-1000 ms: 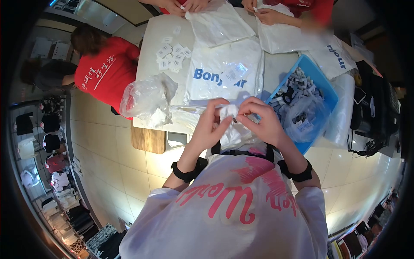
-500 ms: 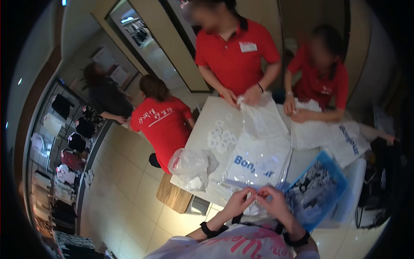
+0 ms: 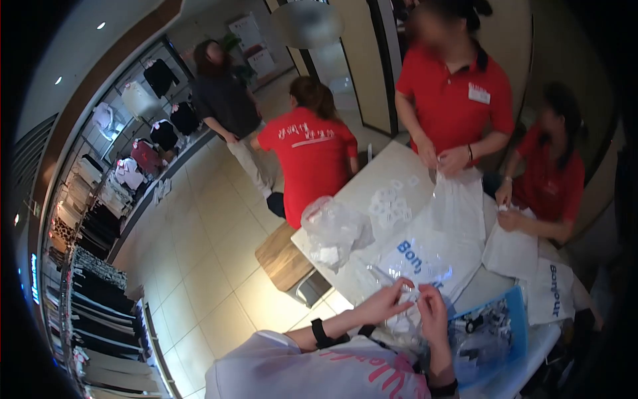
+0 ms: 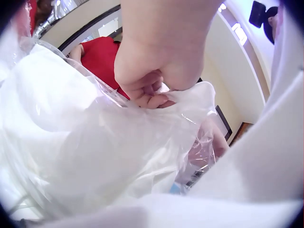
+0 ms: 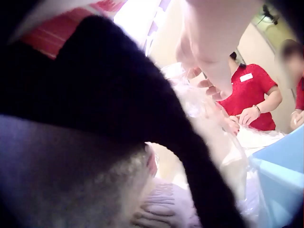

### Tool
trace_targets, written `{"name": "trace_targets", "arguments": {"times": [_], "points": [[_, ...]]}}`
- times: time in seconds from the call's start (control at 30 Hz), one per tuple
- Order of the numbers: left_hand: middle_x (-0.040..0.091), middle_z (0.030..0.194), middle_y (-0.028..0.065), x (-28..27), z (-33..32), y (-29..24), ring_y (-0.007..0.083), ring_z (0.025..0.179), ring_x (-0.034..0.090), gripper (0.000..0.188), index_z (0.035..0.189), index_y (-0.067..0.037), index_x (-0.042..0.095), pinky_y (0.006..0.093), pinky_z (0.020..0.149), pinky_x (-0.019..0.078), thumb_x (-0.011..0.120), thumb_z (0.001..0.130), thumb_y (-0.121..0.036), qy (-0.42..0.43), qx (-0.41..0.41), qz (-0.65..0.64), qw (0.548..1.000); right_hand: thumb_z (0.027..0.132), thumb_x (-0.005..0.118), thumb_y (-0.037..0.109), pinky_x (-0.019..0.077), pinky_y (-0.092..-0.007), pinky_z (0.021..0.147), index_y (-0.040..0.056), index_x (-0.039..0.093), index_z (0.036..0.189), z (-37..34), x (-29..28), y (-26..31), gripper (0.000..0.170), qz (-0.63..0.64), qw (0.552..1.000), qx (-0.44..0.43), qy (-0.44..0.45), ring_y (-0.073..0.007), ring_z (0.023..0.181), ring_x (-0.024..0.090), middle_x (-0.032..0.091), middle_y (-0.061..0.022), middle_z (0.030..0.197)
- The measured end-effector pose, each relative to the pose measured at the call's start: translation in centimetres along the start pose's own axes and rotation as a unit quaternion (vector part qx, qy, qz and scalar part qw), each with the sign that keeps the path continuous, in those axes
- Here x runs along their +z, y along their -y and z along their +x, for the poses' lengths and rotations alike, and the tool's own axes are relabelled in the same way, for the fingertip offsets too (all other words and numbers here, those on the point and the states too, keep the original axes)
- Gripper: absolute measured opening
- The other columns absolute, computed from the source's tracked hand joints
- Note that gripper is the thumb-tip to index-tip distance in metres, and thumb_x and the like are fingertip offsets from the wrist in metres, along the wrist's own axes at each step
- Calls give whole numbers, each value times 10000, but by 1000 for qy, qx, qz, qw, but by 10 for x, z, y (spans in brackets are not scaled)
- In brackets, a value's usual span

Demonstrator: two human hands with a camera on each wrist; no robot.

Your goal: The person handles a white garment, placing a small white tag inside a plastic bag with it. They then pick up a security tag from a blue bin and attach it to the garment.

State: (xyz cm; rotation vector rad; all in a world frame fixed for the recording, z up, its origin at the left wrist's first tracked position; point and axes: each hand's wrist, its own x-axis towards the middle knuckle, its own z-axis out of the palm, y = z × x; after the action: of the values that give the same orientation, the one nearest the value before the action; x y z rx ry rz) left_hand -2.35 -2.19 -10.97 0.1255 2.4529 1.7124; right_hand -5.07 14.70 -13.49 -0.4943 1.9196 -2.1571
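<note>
My left hand (image 3: 389, 304) pinches a bunched edge of a white garment (image 4: 95, 137) over the table's near edge. Its fingers are curled in on the white cloth in the left wrist view, with clear plastic wrap (image 4: 197, 159) loose around it. Opposite it, my right hand (image 3: 433, 314) has its bent fingertips at the same spot, close to the left fingertips. In the right wrist view this right hand (image 5: 209, 52) is at the crumpled white, shiny material; I cannot tell exactly what its fingertips pinch.
On the table (image 3: 365, 176) lie white bags or garments in plastic with blue "Bonjour" print (image 3: 415, 259), white tags (image 3: 391, 206) and a clear plastic bag (image 3: 332, 226). A blue bin (image 3: 517, 319) of small grey and black pieces stands right. People in red shirts (image 3: 452, 86) work opposite; a wooden stool (image 3: 279, 256) stands left.
The head view has swung up and to the left, so the table now sits lower and further right. My hands stay together at the white garment.
</note>
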Motion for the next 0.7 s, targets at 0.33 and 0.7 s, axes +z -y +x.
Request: {"name": "trace_targets", "arguments": {"times": [0.33,0.7], "points": [[409,528,32,-10,4,-5,79,489,372,152,933,-18,518,264,458,299,530,896,-165,-53,-64,15,996,866,578,75,333,-181,586,33,558,937,3,-2,5,85,73,993,84,40,-24,670,401,505,44,808],[462,530,57,-6,6,-4,108,461,425,160,937,-23,451,281,443,322,483,923,-178,-46,-84,5,995,852,588,90,299,-178,550,37,558,885,5,4,-5,70,44,997,51,41,-18,624,373,489,52,727]]}}
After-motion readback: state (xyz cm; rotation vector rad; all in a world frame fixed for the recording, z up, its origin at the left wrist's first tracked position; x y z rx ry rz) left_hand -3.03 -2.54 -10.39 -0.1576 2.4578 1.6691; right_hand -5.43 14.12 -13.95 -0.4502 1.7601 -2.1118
